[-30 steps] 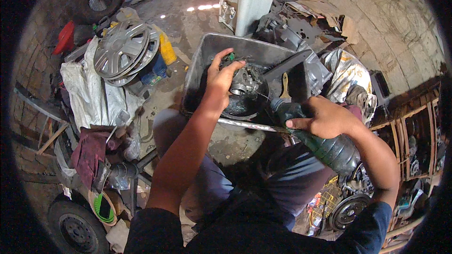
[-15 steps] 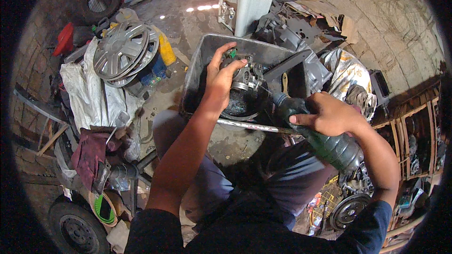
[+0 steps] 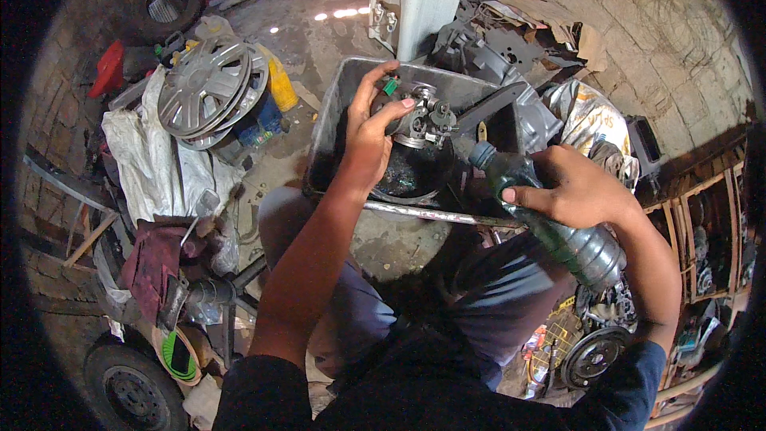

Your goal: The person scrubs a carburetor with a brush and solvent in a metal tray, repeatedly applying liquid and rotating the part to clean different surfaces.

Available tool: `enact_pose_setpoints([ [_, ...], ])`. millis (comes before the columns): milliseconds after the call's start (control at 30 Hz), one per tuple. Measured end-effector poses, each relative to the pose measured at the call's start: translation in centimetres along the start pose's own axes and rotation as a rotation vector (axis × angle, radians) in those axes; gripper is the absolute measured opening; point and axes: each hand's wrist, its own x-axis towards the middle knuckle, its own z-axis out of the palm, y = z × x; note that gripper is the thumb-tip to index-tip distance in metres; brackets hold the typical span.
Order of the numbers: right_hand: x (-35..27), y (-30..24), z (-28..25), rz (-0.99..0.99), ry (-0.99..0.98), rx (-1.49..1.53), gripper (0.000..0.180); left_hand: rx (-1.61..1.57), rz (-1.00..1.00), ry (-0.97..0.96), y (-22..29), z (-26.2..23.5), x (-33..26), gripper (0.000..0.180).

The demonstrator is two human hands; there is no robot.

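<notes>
Cluttered workshop floor [image 3: 319,40] surrounded a grey metal tub [image 3: 351,96] of dark liquid. Above it, the left hand [image 3: 375,124] clamped a small metal carburettor [image 3: 427,116]. Beside that grip, the right hand [image 3: 570,187] was closed around a tilted dark plastic bottle [image 3: 558,227].

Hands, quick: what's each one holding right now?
Left hand: closed on a small metal engine part over the grey tray.
Right hand: closed around a dark plastic bottle, tipped toward the tray.

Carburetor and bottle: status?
Left hand grips carburetor over grey tub. Right hand holds tilted plastic bottle, neck toward tub. Nothing between.
</notes>
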Motion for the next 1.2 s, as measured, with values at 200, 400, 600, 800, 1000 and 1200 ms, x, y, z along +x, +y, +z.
enact_pose_setpoints([
  [200, -0.3, 0.9, 0.4, 0.000, 0.034, 0.005, 0.054, -0.074, 0.024, -0.005, 0.2, -0.1, -0.2, 0.060],
  [400, -0.7, 0.7, 0.9, -0.006, 0.012, -0.071, 0.056, -0.165, 0.115, -0.067, -0.1, -0.1, -0.1, 0.063],
  [600, -0.7, 0.6, 1.1, -0.068, 0.026, -0.028, 0.054, 0.052, 0.241, -0.100, -0.3, -0.6, -0.2, 0.065],
  [800, -0.7, 1.0, 1.2, -0.136, 0.049, -0.027, 0.057, 0.328, 0.367, -0.094, -1.1, -1.5, 0.3, 0.058],
  [1000, -0.5, 2.5, 2.6, -0.031, 0.476, -0.043, 0.068, 0.031, 0.228, -0.082, -0.5, -0.5, 0.0, 0.067],
  [1200, 1.4, 3.5, 2.3, -0.124, 0.792, 0.228, 0.049, -0.111, 0.109, -0.040, -0.6, -0.4, 0.1, 0.067],
])
